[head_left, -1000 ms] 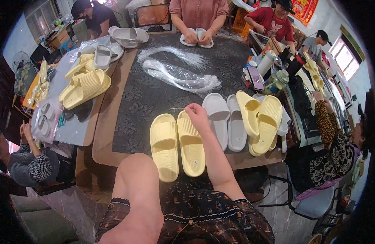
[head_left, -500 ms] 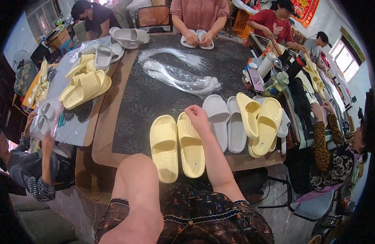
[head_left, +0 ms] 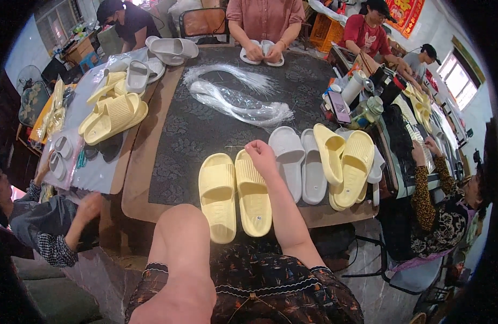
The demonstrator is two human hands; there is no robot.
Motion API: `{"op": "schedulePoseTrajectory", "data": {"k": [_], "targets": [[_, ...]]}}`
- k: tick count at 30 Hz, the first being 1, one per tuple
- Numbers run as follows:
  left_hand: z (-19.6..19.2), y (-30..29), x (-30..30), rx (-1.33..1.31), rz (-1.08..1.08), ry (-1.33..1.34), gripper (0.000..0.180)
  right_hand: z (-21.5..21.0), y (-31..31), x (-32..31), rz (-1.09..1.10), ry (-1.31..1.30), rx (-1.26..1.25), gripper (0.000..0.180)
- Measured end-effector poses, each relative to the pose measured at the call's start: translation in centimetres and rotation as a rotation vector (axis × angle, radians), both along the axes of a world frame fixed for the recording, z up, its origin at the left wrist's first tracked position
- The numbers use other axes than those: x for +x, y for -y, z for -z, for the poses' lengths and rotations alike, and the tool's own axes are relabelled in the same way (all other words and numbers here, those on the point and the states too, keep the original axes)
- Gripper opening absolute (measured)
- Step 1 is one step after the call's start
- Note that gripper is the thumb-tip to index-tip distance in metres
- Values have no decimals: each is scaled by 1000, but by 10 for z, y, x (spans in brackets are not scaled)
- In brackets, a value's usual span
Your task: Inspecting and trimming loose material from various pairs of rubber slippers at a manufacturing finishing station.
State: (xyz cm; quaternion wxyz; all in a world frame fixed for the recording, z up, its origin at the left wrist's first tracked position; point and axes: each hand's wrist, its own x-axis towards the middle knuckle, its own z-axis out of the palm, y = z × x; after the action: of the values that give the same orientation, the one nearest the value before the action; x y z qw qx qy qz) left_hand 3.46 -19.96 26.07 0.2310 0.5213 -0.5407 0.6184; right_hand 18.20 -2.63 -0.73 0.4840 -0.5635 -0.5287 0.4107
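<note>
My right hand [head_left: 258,156] is closed in a pinch above the toe of the right one of two yellow slide slippers [head_left: 217,200]. A thin pale strand [head_left: 235,146] juts out to the left from its fingertips. The slippers stand side by side at the table's near edge, open heels toward me. My left arm [head_left: 183,232] is bent at the elbow to their left and folds back toward the lower edge, so its hand is out of sight. Farther off lies a looped bundle of clear, shiny plastic strands [head_left: 233,102].
Grey slippers [head_left: 287,159] and a yellow pair [head_left: 354,167] crowd the right side. Behind them are bottles [head_left: 367,110] and a phone [head_left: 339,106]. More yellow slippers [head_left: 114,119] lie on the left table. Co-workers sit around, one opposite handling light slippers [head_left: 264,51].
My right hand and the yellow slippers have hardly moved. At the left, a co-worker's hand has come away from the bagged grey slippers and dropped toward the table's near edge.
</note>
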Motion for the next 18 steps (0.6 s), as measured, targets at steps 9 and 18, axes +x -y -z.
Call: {"op": "schedulePoseTrajectory", "data": {"k": [9,18], "targets": [[24,8,-5,-293,-1,-308,47,19,-6,5,-10,-99,27,17],[13,-27,-13,-493,62,-297,55,16,-3,16,9,-44,15,16]]}}
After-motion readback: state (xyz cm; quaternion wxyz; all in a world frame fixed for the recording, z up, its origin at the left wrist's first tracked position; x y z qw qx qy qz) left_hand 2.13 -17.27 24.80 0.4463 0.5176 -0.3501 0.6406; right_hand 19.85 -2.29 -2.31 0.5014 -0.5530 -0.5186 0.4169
